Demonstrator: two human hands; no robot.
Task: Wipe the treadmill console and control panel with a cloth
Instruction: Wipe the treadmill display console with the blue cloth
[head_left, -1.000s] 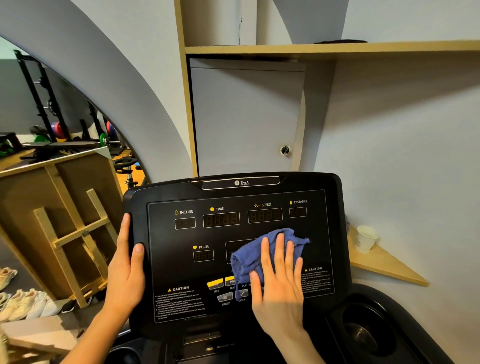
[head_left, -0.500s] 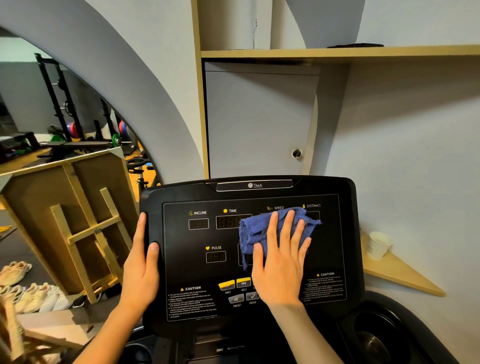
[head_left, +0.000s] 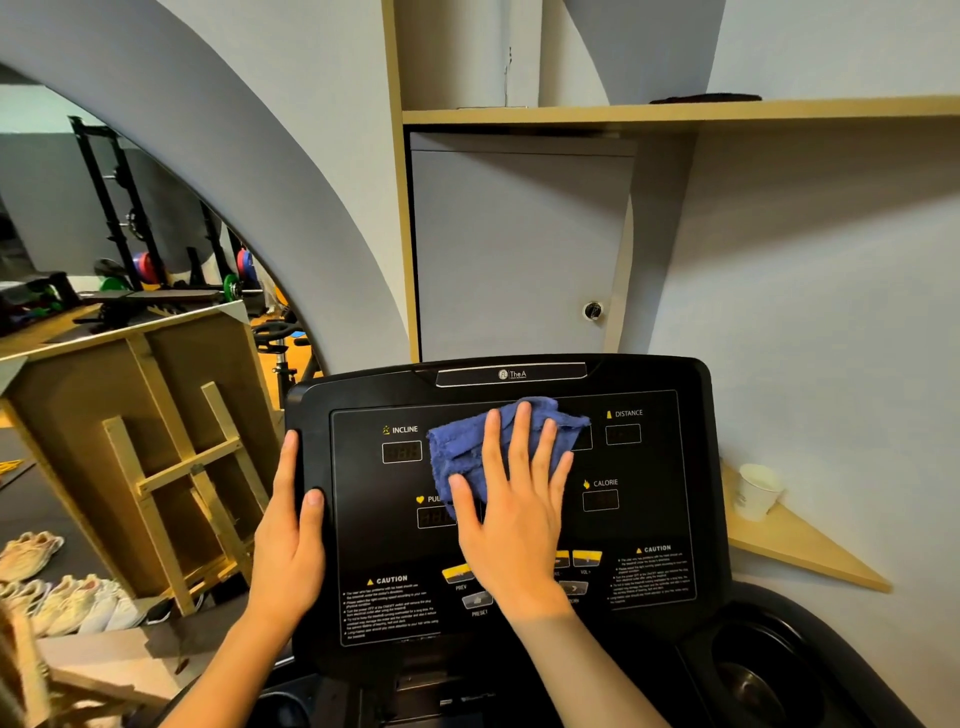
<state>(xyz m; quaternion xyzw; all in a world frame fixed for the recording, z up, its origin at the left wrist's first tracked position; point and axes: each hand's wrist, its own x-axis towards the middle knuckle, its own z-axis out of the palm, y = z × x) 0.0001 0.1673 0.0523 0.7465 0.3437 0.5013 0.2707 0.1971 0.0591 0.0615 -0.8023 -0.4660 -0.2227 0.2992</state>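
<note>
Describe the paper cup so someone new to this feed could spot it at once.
Find the black treadmill console in the lower middle of the view. Just past its right edge, a triangular wooden corner shelf juts from the grey wall. The paper cup stands on that shelf's near end, against the wall: small, white and open-topped, the only thing on that shelf.

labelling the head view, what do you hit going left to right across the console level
shoes → wooden frame → left hand → INCLINE readout → cloth → right hand → DISTANCE readout → paper cup
</note>
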